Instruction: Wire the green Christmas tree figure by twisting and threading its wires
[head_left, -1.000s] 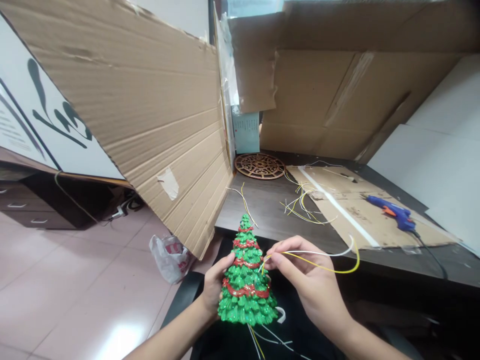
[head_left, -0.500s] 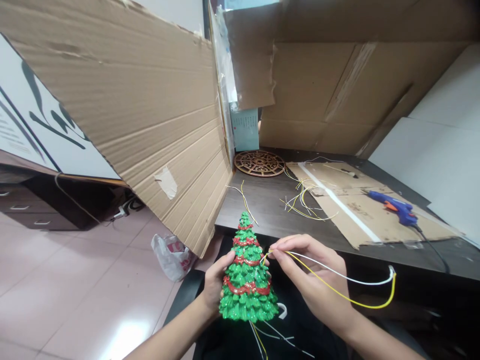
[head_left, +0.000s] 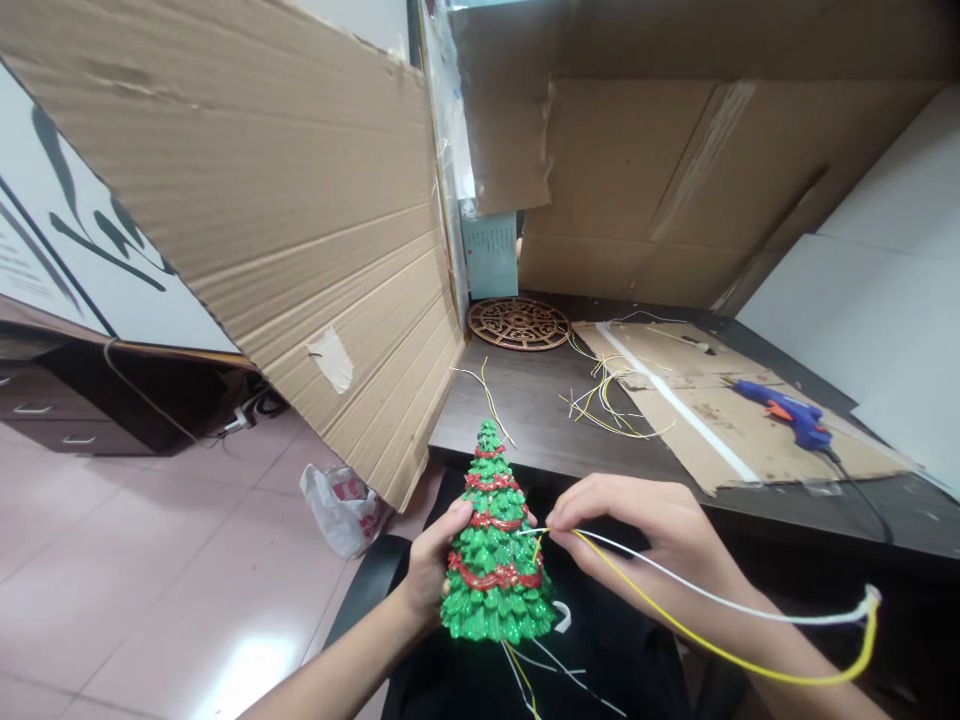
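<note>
A green tree figure (head_left: 495, 590) with red garlands stands upright in my left hand (head_left: 435, 560), whose thumb presses its left side and whose fingertips show at its right. My right hand (head_left: 645, 550) pinches a yellow wire (head_left: 697, 640) and a white wire (head_left: 675, 575) just right of the tree. Their short ends reach the tree's right side; whether they enter it cannot be made out. The long ends loop to the right and meet at a small whitish tip (head_left: 871, 597). More thin wires (head_left: 517, 680) hang out below the tree's base.
On the dark desk (head_left: 525, 390) lie loose wires (head_left: 615, 400), a round openwork trivet (head_left: 519, 324) and a blue glue gun (head_left: 795, 412) on a cardboard sheet (head_left: 720, 410). Cardboard panels (head_left: 337, 200) rise at left and back. A plastic bag (head_left: 341, 510) is on the floor.
My right hand has moved slightly down and right with the wires, and their looped far end has swung to the right and lower. The tree stays nearly in place in my left hand.
</note>
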